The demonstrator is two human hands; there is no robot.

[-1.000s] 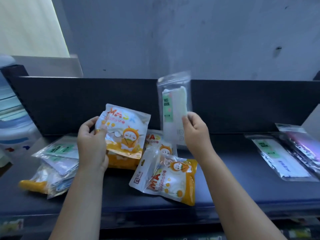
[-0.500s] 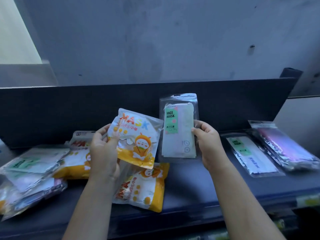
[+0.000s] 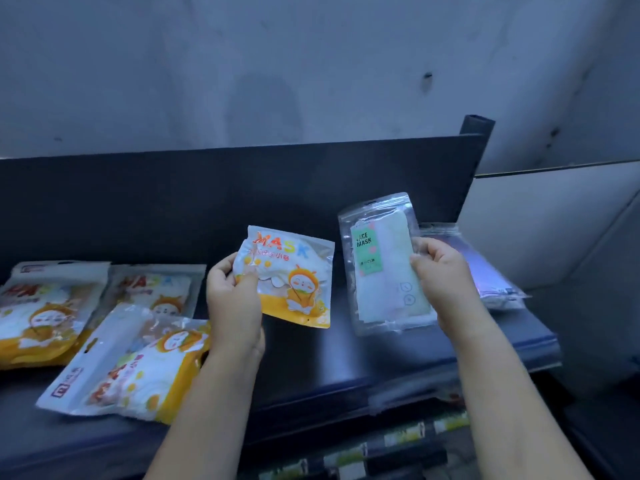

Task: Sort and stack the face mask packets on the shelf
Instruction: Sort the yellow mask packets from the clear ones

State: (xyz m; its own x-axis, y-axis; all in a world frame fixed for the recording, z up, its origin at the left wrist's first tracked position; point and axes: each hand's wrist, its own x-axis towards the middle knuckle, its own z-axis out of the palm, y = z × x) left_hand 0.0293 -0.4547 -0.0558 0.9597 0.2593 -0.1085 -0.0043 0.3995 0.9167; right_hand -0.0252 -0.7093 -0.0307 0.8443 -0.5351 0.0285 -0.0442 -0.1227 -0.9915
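Head view, left hand (image 3: 232, 299) gripping cartoon packet (image 3: 294, 278), right hand (image 3: 441, 271) clear packet (image 3: 381, 265)

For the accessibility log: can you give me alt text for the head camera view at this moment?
A person holds two mask packets above a dark shelf: an orange cartoon packet in the left hand, a clear FACE MASK packet in the right hand. Three more orange packets lie at left, a purple packet at right.

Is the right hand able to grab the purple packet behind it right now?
Probably not yet. The right hand is full: its fingers are holding the clear face mask packet. The purple packet lies close behind it on the shelf, with nothing blocking it.
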